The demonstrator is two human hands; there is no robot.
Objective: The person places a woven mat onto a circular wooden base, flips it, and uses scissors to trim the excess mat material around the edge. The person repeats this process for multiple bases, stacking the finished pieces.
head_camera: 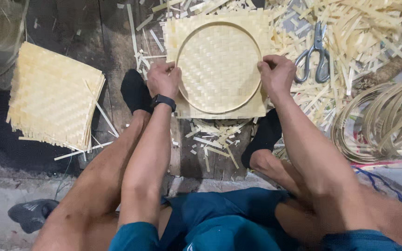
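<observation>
Bamboo hoop (219, 106) on woven mat (217, 65), pinched at opposite sides by left hand (163, 80) and right hand (278, 73).

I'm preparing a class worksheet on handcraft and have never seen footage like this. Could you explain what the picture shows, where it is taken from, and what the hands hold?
The single picture comes from a camera on the person's head, looking down at their own legs and hands. The left hand and right hand press a round hoop onto a square woven mat on the wooden floor. Scissors lie to the right among cut strips. A stack of woven mats sits left; a coil of hoops sits right.
</observation>
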